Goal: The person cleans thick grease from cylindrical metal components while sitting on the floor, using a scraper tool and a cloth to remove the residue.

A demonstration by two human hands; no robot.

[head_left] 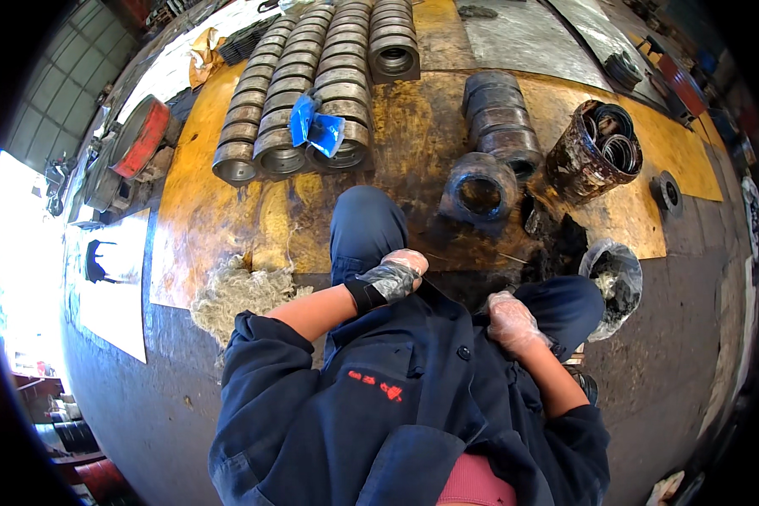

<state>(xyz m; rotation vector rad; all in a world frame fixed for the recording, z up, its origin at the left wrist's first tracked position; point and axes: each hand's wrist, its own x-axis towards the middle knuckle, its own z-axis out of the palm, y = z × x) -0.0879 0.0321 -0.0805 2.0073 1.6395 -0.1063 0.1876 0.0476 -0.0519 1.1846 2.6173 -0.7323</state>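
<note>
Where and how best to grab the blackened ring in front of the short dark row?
Probably by the wall at the left of its bore, coming from the near left: fingers inside, thumb outside. The blackened ring has its opening facing the wearer, and the short dark row sits behind and rightward, leaving the left side freer.

Rows of metal rings [316, 84] lie at 11 o'clock from the worker [371, 405], a fiber heap [236, 299] at 9, a plastic bag [633, 274] at 3.

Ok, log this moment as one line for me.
left hand: gloved, by left knee, grip unclear | right hand: gloved, by right knee, grip unclear | ahead: blackened ring, stained bucket on yellow sheet
</note>
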